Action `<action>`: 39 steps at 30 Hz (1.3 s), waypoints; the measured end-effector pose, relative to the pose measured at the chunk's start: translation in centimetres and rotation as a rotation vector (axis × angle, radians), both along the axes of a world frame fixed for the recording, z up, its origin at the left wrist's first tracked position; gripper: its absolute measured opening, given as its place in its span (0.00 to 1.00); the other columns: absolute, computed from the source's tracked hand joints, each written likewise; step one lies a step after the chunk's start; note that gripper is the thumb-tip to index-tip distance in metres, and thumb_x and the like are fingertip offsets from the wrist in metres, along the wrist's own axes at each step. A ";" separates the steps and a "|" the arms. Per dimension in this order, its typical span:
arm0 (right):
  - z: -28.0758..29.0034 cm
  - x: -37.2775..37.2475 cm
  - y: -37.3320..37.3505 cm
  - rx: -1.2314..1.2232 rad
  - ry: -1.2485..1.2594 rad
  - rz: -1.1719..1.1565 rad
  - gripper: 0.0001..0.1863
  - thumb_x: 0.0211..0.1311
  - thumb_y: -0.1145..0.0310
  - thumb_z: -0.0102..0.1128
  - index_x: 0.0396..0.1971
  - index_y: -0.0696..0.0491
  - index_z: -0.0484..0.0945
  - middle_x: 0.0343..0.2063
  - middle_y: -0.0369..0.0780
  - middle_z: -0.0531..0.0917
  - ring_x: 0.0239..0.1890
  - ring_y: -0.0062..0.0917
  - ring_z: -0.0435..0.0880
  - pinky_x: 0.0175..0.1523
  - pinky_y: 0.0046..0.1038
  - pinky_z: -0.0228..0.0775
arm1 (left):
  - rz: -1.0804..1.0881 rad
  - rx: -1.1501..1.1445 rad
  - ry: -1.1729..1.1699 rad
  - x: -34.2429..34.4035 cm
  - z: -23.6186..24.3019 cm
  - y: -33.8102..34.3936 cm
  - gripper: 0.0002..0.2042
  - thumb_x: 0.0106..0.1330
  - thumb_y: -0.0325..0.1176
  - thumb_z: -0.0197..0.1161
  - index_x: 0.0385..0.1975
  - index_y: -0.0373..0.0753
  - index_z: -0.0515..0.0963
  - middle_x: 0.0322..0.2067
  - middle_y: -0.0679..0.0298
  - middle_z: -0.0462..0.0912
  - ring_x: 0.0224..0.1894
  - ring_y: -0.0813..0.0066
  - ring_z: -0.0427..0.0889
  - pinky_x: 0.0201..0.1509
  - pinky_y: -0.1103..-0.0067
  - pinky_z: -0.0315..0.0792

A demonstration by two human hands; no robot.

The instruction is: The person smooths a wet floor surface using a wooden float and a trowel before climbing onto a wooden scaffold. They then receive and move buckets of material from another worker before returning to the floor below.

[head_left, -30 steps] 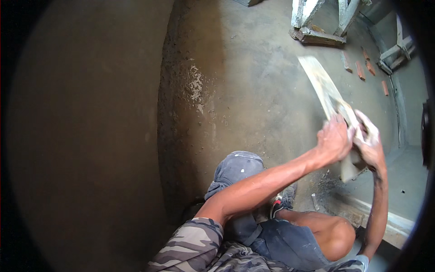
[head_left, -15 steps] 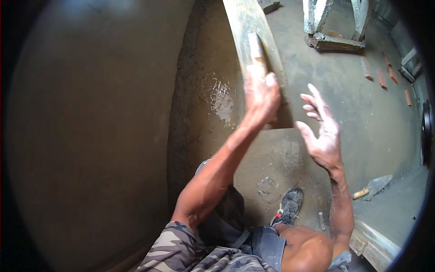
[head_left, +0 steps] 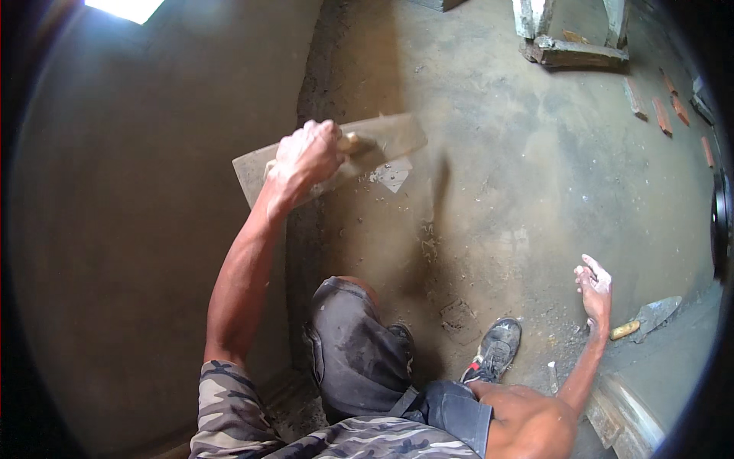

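Your left hand (head_left: 307, 155) fingers clench the float (head_left: 330, 155) handle against the wall (head_left: 145, 229). Your right hand (head_left: 595, 289) hangs released near the trowel (head_left: 648, 317) on the floor (head_left: 520, 176).

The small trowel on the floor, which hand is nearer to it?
Right. The right hand hangs just left of the trowel; the left hand holds a float far away.

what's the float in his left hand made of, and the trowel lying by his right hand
Float: looks like a flat wooden board, tan and plaster-smeared, gripped by the left hand.
Trowel: grey metal blade, dull and cement-coated, with a yellowish handle, likely wood; it lies near the open right hand.
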State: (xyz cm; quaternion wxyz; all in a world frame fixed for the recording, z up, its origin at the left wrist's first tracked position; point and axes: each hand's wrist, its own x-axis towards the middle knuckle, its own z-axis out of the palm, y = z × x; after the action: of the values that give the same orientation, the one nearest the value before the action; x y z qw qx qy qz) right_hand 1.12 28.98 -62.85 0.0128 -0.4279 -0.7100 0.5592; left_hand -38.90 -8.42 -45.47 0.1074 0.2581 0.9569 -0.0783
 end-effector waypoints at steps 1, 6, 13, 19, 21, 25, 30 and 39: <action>-0.6 1.8 1.0 -0.010 -0.067 0.016 0.23 0.65 0.68 0.60 0.59 0.58 0.73 0.40 0.38 0.82 0.35 0.17 0.78 0.39 0.22 0.72 | -0.053 -0.047 -0.061 0.2 -1.1 1.2 0.18 0.58 0.44 0.68 0.40 0.36 0.79 0.40 0.48 0.82 0.42 0.50 0.83 0.45 0.60 0.78; -3.2 2.1 2.7 0.305 -0.211 0.001 0.22 0.66 0.60 0.61 0.55 0.57 0.77 0.48 0.46 0.83 0.49 0.24 0.81 0.55 0.27 0.72 | -0.139 -0.152 -0.131 1.0 -3.4 -1.4 0.16 0.59 0.43 0.66 0.40 0.38 0.78 0.38 0.54 0.80 0.44 0.51 0.78 0.47 0.60 0.73; -6.7 14.7 15.0 0.699 -0.685 -0.772 0.25 0.53 0.68 0.58 0.53 0.62 0.74 0.45 0.57 0.78 0.55 0.49 0.74 0.59 0.41 0.67 | -0.083 -0.150 -0.095 4.6 -3.0 -1.1 0.18 0.50 0.36 0.73 0.42 0.42 0.80 0.41 0.55 0.80 0.48 0.52 0.77 0.49 0.61 0.72; -17.7 25.8 23.5 0.368 -0.934 -0.931 0.32 0.52 0.66 0.58 0.58 0.61 0.67 0.65 0.56 0.59 0.66 0.57 0.57 0.70 0.49 0.52 | -0.011 -0.096 -0.189 6.0 -3.2 0.0 0.20 0.51 0.35 0.73 0.45 0.42 0.81 0.42 0.55 0.81 0.47 0.53 0.78 0.50 0.62 0.71; -18.5 27.9 26.1 0.373 -0.968 -0.936 0.33 0.53 0.65 0.58 0.59 0.61 0.66 0.66 0.55 0.58 0.67 0.57 0.56 0.71 0.50 0.51 | -0.031 -0.019 -0.113 6.6 -3.2 -0.5 0.20 0.51 0.35 0.73 0.45 0.42 0.80 0.42 0.55 0.81 0.47 0.53 0.78 0.50 0.62 0.71; -18.1 26.8 25.4 0.362 -0.996 -0.988 0.30 0.53 0.63 0.60 0.57 0.58 0.68 0.56 0.52 0.73 0.59 0.50 0.72 0.60 0.45 0.69 | -0.043 0.033 0.017 7.3 -1.2 1.0 0.21 0.55 0.38 0.72 0.49 0.42 0.79 0.47 0.53 0.79 0.52 0.54 0.78 0.53 0.64 0.71; -14.6 14.9 18.5 0.563 -0.597 -1.184 0.18 0.60 0.65 0.57 0.48 0.57 0.74 0.40 0.48 0.82 0.43 0.34 0.83 0.44 0.34 0.76 | 0.017 0.107 0.186 8.5 1.0 2.3 0.20 0.57 0.39 0.71 0.49 0.42 0.80 0.48 0.53 0.80 0.52 0.55 0.78 0.55 0.64 0.71; -10.2 -15.1 -6.1 -0.536 0.492 -0.218 0.16 0.63 0.63 0.63 0.42 0.52 0.67 0.25 0.36 0.74 0.19 0.19 0.78 0.17 0.24 0.75 | 0.153 0.232 0.287 9.8 -1.1 3.0 0.20 0.61 0.40 0.67 0.51 0.38 0.80 0.41 0.51 0.84 0.43 0.56 0.84 0.48 0.65 0.74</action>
State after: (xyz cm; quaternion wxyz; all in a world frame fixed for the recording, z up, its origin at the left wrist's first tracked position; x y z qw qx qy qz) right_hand -13.94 22.88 -73.03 0.1298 -0.3419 -0.4644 0.8066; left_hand -29.13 -5.39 -46.57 -0.0550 0.1815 0.9818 0.0046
